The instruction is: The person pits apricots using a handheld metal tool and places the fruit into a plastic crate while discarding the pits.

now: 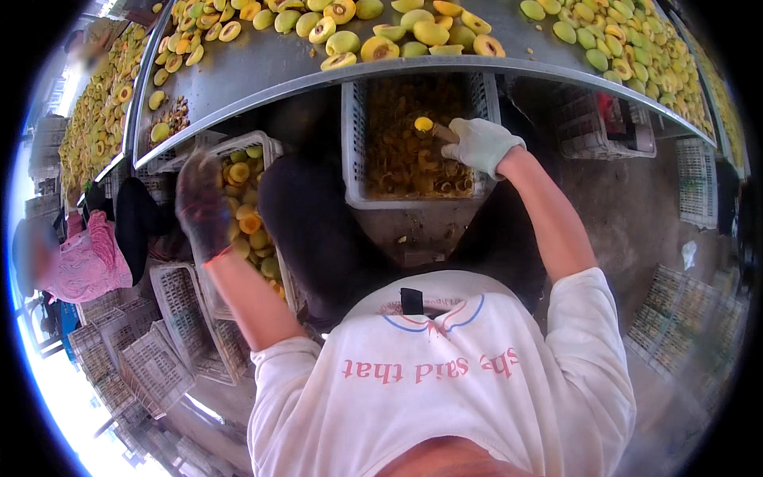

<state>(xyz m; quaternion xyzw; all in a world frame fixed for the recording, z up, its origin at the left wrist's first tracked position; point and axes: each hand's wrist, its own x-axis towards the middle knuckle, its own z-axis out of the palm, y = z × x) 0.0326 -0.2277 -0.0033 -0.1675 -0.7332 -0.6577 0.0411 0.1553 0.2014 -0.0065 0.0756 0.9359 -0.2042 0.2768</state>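
Observation:
My left hand (204, 203), in a dark glove and blurred, is over the left edge of a plastic crate of halved yellow-green fruit (257, 239); whether it holds anything cannot be made out. My right hand (480, 143), in a pale glove, is above a white plastic crate (351, 155) with brown scraps in it. A wooden-looking handle sticks out from its fingers, with a round yellow piece (423, 124) at the tool's far end. The tool's exact kind is unclear. Fruit halves (430, 33) lie on the metal table (262, 74) in front of me.
More fruit is heaped at the table's right (632, 45). Fruit pits (174, 113) lie at its left end. A person in pink (98, 256) sits at the left. Empty crates (173, 358) stand at lower left; another crate (614, 134) is under the table at right.

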